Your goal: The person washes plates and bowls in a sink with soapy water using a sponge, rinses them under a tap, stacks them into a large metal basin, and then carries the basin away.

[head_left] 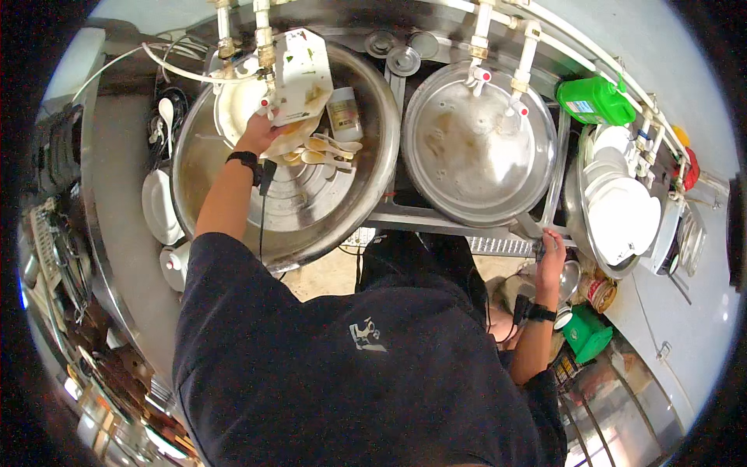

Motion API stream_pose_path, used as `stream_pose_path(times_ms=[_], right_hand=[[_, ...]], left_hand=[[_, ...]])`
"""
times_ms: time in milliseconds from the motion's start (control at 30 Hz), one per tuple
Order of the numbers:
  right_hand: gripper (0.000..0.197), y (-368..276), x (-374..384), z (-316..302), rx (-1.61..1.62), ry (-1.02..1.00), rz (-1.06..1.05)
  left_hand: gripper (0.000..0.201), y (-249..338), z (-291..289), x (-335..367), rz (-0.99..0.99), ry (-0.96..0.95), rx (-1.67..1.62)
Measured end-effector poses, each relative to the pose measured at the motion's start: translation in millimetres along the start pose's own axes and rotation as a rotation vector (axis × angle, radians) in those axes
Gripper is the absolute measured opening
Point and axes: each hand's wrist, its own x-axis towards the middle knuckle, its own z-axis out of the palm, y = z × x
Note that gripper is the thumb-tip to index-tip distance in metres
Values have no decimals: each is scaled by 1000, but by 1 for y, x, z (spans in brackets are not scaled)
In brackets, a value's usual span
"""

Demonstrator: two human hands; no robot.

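Observation:
My left hand (263,132) reaches into the left basin (373,202), its fingers bent just under a white tap (264,101) with a red dot. Around it lie a white octagonal plate (302,70) with green food scraps, a round white bowl (233,113) and a pile of pale spoons (323,152). A white tub (345,115) stands beside them. My right hand (551,253) is closed at the front right edge of the right basin (416,175), by a short grey handle-like piece (527,226); what the fingers hold is hard to make out.
Cloudy water lies in the right basin under two taps. Farther right, white plates (622,218) fill a metal bowl, with a green jug (595,101) behind. White dishes (159,206) and a spoon (166,121) sit left of the left basin. White pipes (560,47) run along the wall.

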Motion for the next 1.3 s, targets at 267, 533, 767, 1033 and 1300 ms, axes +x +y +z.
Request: stream_pose_path(times_ms=[267,533,767,1033,1300], right_hand=[[24,5,90,20,198,-144,22],[21,-4,157,42,303,-375,13],[23,-1,175,62,387,-503,129],[29,27,197,70,363,-458,231],[26,29,195,99,291,-441,-122]], left_hand=[[35,21,40,-128,95,-108,269],[26,55,103,-284,355,22,804],[40,89,258,-359,64,234,-153],[35,-12,388,-237,5,-38,-41],[39,-106,462,-114,-235,-5,-273]])
